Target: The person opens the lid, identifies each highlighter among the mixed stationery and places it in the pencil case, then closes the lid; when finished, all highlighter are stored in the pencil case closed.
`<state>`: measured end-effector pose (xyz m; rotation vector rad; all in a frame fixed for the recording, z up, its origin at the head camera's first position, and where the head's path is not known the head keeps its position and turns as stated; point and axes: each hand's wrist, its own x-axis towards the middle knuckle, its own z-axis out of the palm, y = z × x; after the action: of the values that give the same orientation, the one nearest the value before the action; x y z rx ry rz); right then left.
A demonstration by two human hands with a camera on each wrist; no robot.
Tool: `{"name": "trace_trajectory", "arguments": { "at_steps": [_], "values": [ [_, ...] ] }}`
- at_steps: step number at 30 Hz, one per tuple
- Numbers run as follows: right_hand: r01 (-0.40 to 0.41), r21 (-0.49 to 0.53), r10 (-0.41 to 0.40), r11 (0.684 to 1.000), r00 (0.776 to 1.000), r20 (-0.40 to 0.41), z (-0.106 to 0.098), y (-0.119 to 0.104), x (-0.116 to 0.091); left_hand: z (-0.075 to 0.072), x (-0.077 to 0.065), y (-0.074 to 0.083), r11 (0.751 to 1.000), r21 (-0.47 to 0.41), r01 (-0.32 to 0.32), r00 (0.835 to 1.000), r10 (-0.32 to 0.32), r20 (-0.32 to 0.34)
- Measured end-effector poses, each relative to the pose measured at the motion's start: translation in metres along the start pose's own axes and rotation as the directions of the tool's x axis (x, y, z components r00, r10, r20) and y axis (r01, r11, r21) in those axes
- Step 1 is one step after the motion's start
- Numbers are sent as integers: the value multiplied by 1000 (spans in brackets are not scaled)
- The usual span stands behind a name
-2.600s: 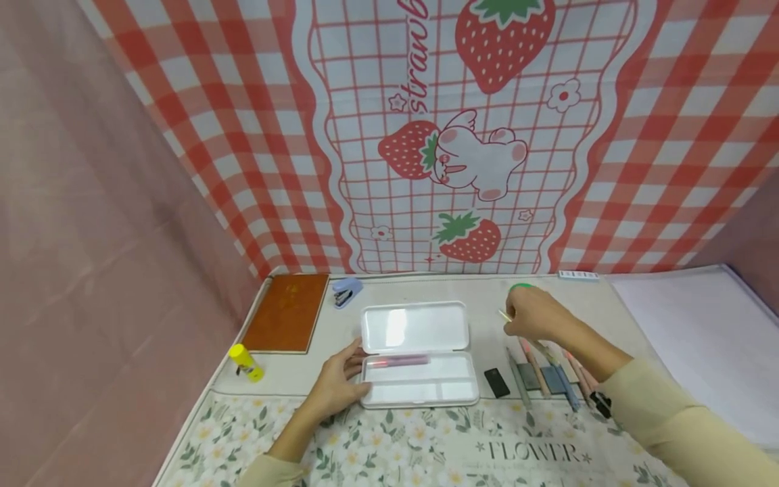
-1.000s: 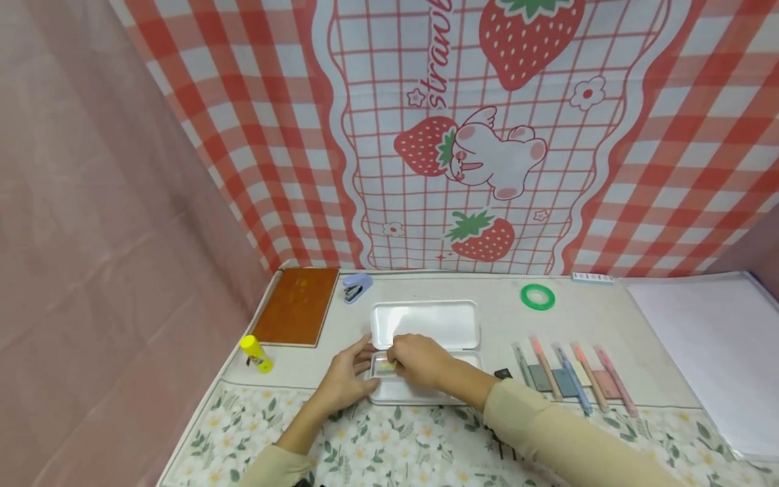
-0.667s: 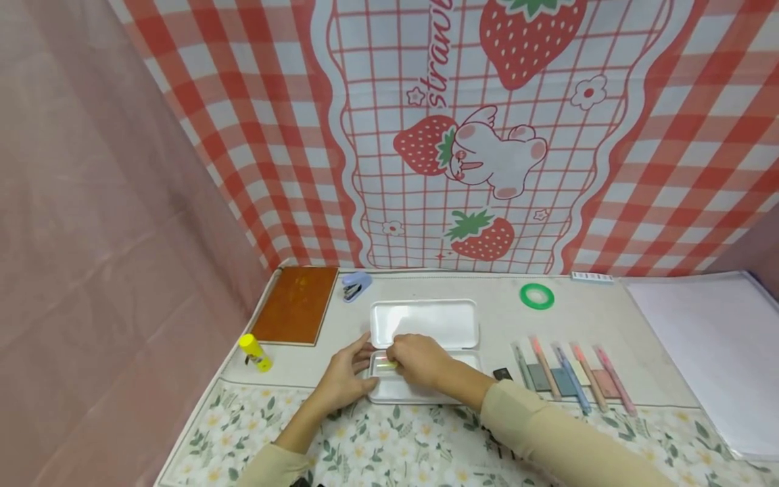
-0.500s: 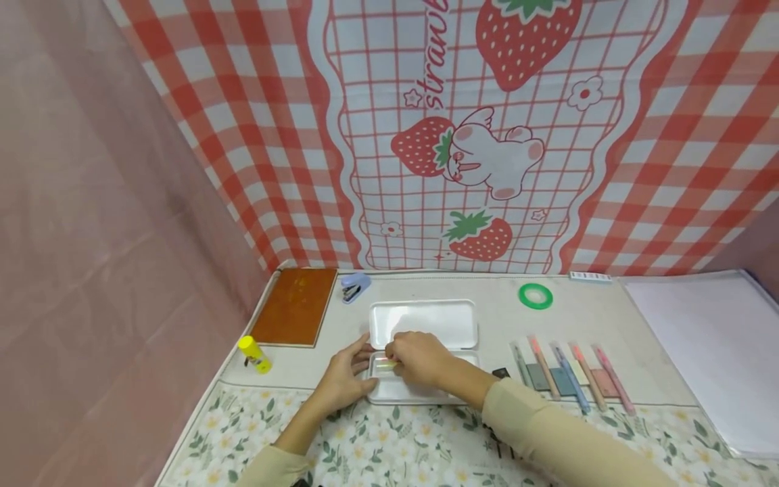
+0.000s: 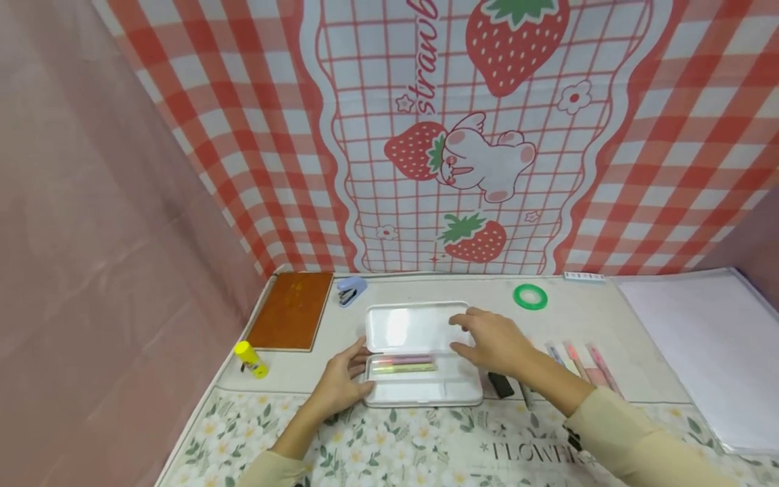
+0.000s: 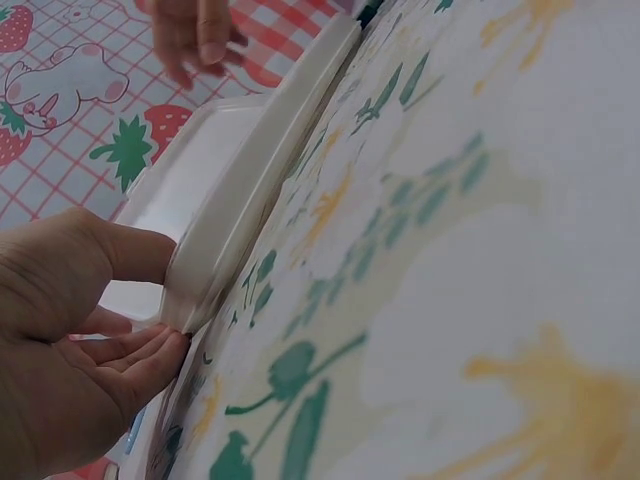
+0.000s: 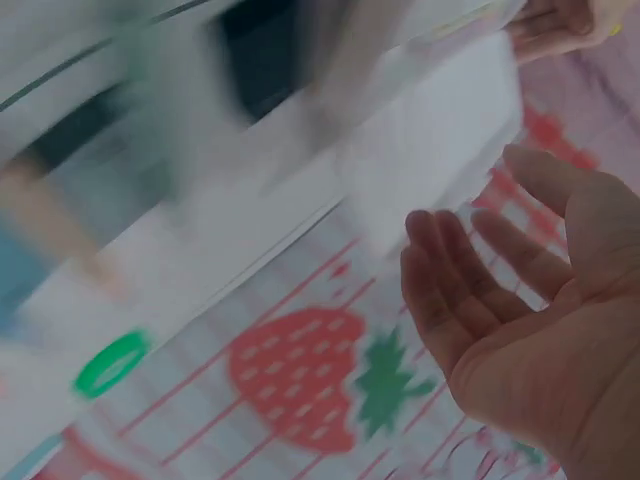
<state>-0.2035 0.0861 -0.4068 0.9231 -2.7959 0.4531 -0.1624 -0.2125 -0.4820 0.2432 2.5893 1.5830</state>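
A white pencil case [image 5: 420, 404] lies with its lid [image 5: 420, 328] folded back. In its rear compartment a purple-pink pen [image 5: 416, 358] and a yellow pen [image 5: 406, 368] lie side by side. My left hand [image 5: 337, 382] grips the case's left end; in the left wrist view the thumb bears on the rim and the fingers [image 6: 150, 360] curl against the end. Over the right side of the lid hovers my right hand [image 5: 496, 341], holding nothing, its fingers loosely bent and apart. The right forearm hides part of the pen row.
Right of the case sit a small black block [image 5: 501, 385] and several pens, among them a pink one [image 5: 602, 368]. Behind are a green tape roll [image 5: 530, 297] and a stapler [image 5: 351, 292]. A brown notebook [image 5: 292, 311] and yellow glue stick [image 5: 251, 359] lie left.
The right hand carried a pen from the right into the case, let go of it there, and has lifted up and rightward. The yellow pen now lies beside the purple-pink one. The left hand stays put.
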Motion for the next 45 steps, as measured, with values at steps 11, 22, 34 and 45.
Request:
{"name": "trace_trajectory", "arguments": {
  "at_steps": [11, 22, 34, 45],
  "values": [
    [-184, -64, 180, 981, 982, -63, -21, 61, -46, -3, -5, -1, 999, -32, -4, 1000, 4, 3],
    [-232, -75, 237, 970, 969, 75, 10, 71, -49, 0, -1, 0, 999, -35, -18, 1000, 18, 16],
    [-275, 57, 269, 960, 959, 93, 22, 67, -44, -2, -1, 3, 999, -28, -22, 1000, 22, 22],
    [-213, 226, 203, 951, 977, 66, -28, 72, -30, -2, 0, 4, 1000, -25, -7, 1000, 8, 24]
  ]
}}
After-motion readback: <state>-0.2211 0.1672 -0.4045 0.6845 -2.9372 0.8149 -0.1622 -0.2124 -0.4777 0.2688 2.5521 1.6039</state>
